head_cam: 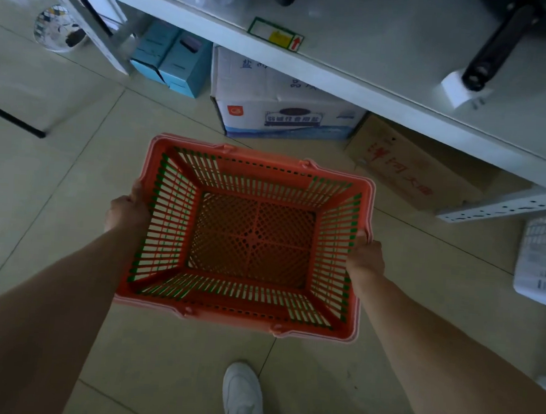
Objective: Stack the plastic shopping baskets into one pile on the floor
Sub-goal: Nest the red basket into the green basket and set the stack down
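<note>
Head view: looks down on 2 bare arms holding an orange basket (250, 237) over the tiled floor (58, 193).
Left hand: left hand (127, 212) is closed around the rim on the basket's left short side, fingers wrapped over the edge.
Right hand: right hand (366, 255) is closed on the rim of the opposite short side, thumb on top of the edge.
Where the basket is: between the 2 hands, mouth up, level with them and out ahead of the white shoe (242, 393).
What it sits in: green slats (161, 180) show through the orange side walls and a paler pink rim (363, 308) rings the outside, so it looks nested in at least 1 other basket; how many I cannot tell.
Handling: thin open lattice plastic, empty, so probably light; stiff enough to hold its shape, though the walls may flex a little if squeezed.
Where to hold: the thick rim at the 2 short sides, as now, seems the safest grip; it keeps the basket level and fingers out of the gap when it drops into a pile.
Slip risk: smooth plastic, and tapered walls may bind or skew if lowered tilted.
Hidden: the underside and whether the stack rests on the floor or is lifted cannot be made out.
Handles: only small hinge lugs (306, 163) show; the carry handles are not clear.
Beyond the hands: cartons (271, 110) sit under a shelf (370, 52); a white crate-like thing (543, 261) far to the right is cut off and blurred.
</note>
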The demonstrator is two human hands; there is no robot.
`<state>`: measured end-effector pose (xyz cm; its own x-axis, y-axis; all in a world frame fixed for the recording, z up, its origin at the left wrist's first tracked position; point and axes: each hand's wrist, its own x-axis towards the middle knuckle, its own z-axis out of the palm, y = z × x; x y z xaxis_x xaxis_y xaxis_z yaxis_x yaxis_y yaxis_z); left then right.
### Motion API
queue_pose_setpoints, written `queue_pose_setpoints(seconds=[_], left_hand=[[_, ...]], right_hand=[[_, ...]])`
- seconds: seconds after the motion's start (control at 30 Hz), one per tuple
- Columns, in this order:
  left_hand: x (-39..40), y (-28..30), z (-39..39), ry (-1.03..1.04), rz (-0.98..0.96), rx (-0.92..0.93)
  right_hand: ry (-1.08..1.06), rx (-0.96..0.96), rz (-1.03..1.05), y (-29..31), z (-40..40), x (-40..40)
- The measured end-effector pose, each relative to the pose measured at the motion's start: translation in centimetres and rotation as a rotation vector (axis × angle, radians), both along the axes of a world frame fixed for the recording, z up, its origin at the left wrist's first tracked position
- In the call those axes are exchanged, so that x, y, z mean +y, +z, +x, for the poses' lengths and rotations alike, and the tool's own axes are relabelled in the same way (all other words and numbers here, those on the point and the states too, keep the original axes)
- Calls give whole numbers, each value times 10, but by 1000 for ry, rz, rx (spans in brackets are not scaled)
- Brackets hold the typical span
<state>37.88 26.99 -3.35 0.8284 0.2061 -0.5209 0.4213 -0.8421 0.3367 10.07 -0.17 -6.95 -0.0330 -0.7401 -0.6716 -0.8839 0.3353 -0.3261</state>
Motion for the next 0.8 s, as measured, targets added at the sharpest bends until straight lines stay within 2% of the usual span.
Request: queue_pose_setpoints(seconds=[0.43, 0.8], left_hand=[[-111, -6, -140, -44, -56, 50], [-220, -22, -237, -121, -144, 51]], right_hand=[[44, 116, -53, 18, -149, -100], [-104, 107, -123, 23, -276, -179]])
